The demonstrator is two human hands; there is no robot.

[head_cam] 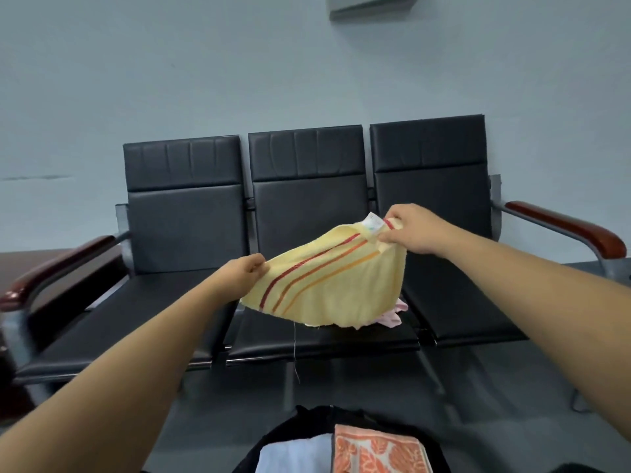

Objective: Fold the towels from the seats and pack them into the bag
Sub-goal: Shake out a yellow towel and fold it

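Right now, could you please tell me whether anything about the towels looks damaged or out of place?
A long loose thread dangles from the lower edge of the yellow striped towel, which the left hand and right hand hold above the middle seat. That hem looks frayed. Nothing else stands out.

A three-seat bench (307, 186) of black padded cushions on a grey metal frame, with reddish-brown wooden armrests (566, 227) at both ends, stands against a plain pale blue-grey wall (153, 70), a grey box (372, 5) mounted high above it, a dark wooden surface (24, 264) beside its left end and dark grey floor (512, 387) beneath it.
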